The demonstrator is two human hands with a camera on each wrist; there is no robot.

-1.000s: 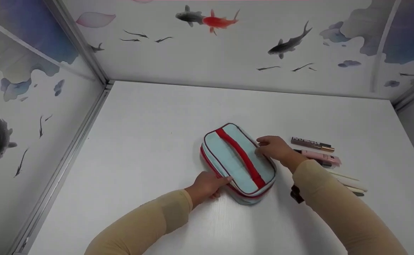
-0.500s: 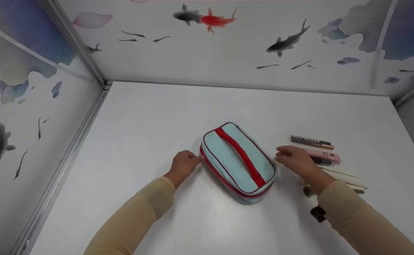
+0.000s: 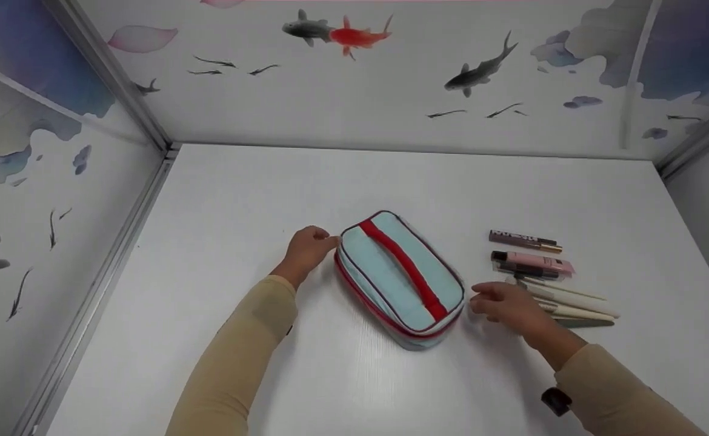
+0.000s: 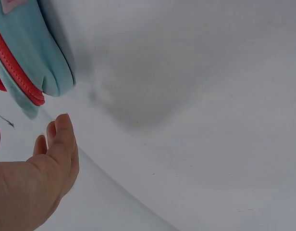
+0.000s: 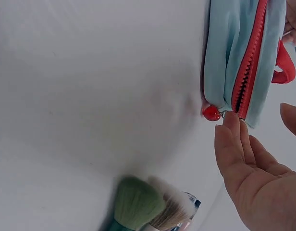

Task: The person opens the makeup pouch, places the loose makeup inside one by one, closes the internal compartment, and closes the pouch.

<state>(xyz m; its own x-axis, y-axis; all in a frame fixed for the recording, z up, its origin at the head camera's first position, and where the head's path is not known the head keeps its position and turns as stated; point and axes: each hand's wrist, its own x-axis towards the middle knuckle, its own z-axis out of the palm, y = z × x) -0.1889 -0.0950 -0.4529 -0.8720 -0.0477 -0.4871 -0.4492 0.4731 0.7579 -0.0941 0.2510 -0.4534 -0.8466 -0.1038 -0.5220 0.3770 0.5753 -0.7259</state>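
A pale blue zip pouch (image 3: 374,269) with dark red piping and a red carry strap (image 3: 406,263) lies on the white table. My left hand (image 3: 307,253) is beside its far left corner, fingertips right at the edge; the left wrist view shows extended fingers (image 4: 64,139) just below the pouch's end. Off the near right side is my right hand (image 3: 509,309). In the right wrist view its straight fingers (image 5: 229,144) reach the end of the red zipper (image 5: 250,67), by a round red bead (image 5: 211,113), with the thumb held apart.
To the right lie a dark slim tube (image 3: 524,241), a pink packet (image 3: 539,262) with a black item, and several makeup brushes (image 3: 579,300), partly behind the right hand. Walls with painted fish (image 3: 354,37) enclose the table at the back and sides.
My left hand has moved from the pouch's near left side up to its far left corner. My right hand has left the top and slid toward the near right corner. The pouch stays put.
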